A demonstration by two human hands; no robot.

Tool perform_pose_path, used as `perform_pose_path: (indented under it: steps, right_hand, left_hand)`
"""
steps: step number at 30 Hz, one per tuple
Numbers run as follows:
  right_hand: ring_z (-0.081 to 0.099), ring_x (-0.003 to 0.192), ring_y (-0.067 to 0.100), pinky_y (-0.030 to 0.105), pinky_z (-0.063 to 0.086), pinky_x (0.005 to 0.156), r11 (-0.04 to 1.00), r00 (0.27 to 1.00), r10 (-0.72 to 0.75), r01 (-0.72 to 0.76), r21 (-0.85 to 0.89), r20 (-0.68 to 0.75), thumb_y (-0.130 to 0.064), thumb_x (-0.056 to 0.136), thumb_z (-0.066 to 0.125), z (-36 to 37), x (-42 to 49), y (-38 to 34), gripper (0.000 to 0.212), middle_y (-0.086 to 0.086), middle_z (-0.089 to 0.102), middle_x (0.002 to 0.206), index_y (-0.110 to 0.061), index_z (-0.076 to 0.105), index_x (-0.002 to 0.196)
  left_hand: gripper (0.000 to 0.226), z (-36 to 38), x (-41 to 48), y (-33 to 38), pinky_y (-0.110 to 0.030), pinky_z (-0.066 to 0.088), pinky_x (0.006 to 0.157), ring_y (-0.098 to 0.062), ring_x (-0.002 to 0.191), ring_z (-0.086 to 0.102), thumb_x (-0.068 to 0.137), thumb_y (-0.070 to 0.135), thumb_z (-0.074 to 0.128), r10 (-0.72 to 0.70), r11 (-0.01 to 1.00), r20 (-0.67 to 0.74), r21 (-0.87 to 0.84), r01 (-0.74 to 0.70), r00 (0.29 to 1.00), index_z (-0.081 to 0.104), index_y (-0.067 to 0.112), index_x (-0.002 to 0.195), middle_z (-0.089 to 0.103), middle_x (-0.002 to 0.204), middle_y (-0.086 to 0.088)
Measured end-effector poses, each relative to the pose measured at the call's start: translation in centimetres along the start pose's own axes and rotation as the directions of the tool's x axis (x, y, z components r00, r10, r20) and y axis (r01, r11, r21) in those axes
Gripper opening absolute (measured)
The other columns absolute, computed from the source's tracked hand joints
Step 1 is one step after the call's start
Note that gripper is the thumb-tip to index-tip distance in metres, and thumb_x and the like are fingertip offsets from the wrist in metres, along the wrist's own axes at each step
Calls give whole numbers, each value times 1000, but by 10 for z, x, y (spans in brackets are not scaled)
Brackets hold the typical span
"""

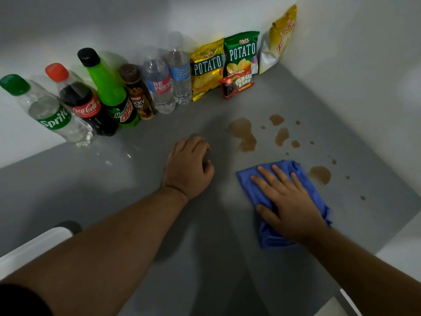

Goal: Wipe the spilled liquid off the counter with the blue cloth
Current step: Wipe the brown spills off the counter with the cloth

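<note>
A blue cloth [255, 190] lies flat on the grey counter [136, 179]. My right hand [287, 201] presses on it, palm down, fingers spread. Brown spilled liquid sits beyond the cloth: a large puddle [245, 134] ahead, smaller blots [281, 136] to its right, and another patch [321, 174] just right of the cloth's far corner. Small drops are scattered around them. My left hand [189, 166] rests on the counter to the left of the cloth, fingers curled under, holding nothing.
Along the back wall stand several bottles: Sprite [49, 112], Coca-Cola [84, 103], Mountain Dew [109, 90], a brown drink and two water bottles [168, 74]. Snack bags [241, 53] lean in the corner. A white wall [364, 76] bounds the right side.
</note>
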State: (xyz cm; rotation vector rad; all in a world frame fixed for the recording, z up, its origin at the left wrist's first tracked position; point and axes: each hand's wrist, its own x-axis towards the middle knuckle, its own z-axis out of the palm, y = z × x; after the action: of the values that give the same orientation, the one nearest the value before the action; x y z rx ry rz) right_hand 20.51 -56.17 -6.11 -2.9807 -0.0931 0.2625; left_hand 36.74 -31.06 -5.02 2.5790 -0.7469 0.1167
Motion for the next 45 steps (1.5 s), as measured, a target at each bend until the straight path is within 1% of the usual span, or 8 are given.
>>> perform_pose_path:
  steps: [6, 14, 18, 22, 26, 29, 38, 45]
  right_hand:
    - [-9, 158, 25, 57, -9, 124, 958, 958, 287, -287, 17, -11, -69, 94, 11, -12, 70, -17, 76, -10, -4, 172, -39, 2, 163]
    - [1, 159, 18, 52, 8, 127, 997, 998, -55, 55, 49, -11, -62, 100, 37, -5, 18, -9, 65, -15, 12, 171, -42, 24, 160]
    - [1, 159, 21, 55, 5, 127, 986, 987, 162, -162, 36, 2, -68, 96, 22, -16, 38, 19, 71, -14, 9, 172, -39, 21, 161]
    - [-7, 158, 24, 56, -6, 125, 954, 953, 301, -301, 18, -15, -66, 94, 14, -19, 91, -12, 74, -9, -1, 173, -39, 7, 163]
    - [-4, 159, 24, 53, -5, 127, 989, 990, 142, -142, 33, -13, -62, 97, 19, -11, 84, -41, 70, -9, 7, 173, -38, 17, 162]
    - [5, 159, 20, 52, 7, 128, 999, 999, 31, -31, 38, -18, -58, 100, 30, -7, 54, -24, 65, -10, 16, 171, -36, 27, 161]
    - [-10, 158, 24, 53, -6, 126, 955, 955, 296, -296, 13, -23, -62, 101, 14, -21, 111, -19, 68, -6, -5, 173, -38, 0, 163]
    - [-5, 158, 13, 44, 1, 128, 999, 1000, 4, -5, 36, 7, -60, 100, 25, -14, 62, -14, 68, -13, 6, 172, -38, 14, 163]
  left_hand:
    - [37, 11, -1, -5, -44, 50, 98, -33, 116, 58, 85, 28, 61, -3, 999, 1, 42, 3, 1000, 64, 10, 118, 62, 129, -11]
    - [35, 14, -2, -7, -45, 49, 103, -33, 118, 57, 82, 24, 63, 11, 1000, -48, 27, -10, 999, 66, 9, 113, 63, 129, -10]
    - [36, 14, -1, -6, -44, 49, 102, -31, 119, 57, 83, 26, 63, 3, 999, -45, 34, -2, 999, 66, 11, 115, 63, 130, -8]
    - [39, 12, -3, -5, -45, 49, 106, -32, 122, 57, 85, 27, 61, 0, 999, -28, 38, 1, 1000, 65, 9, 119, 63, 133, -10]
    - [41, 12, -1, -4, -48, 50, 105, -34, 122, 57, 84, 27, 63, -1, 999, -24, 46, 2, 1000, 66, 7, 120, 64, 133, -12]
    - [39, 13, -1, -5, -49, 50, 104, -34, 122, 57, 83, 26, 61, -8, 999, -31, 35, 9, 999, 66, 8, 118, 64, 133, -10]
    - [40, 15, -1, -5, -49, 50, 106, -32, 124, 56, 85, 29, 58, -9, 999, -37, 43, 11, 999, 65, 10, 119, 63, 133, -9]
    - [38, 15, -1, -5, -51, 50, 104, -35, 120, 58, 82, 26, 59, -11, 1000, -35, 23, 12, 999, 65, 9, 115, 64, 130, -10]
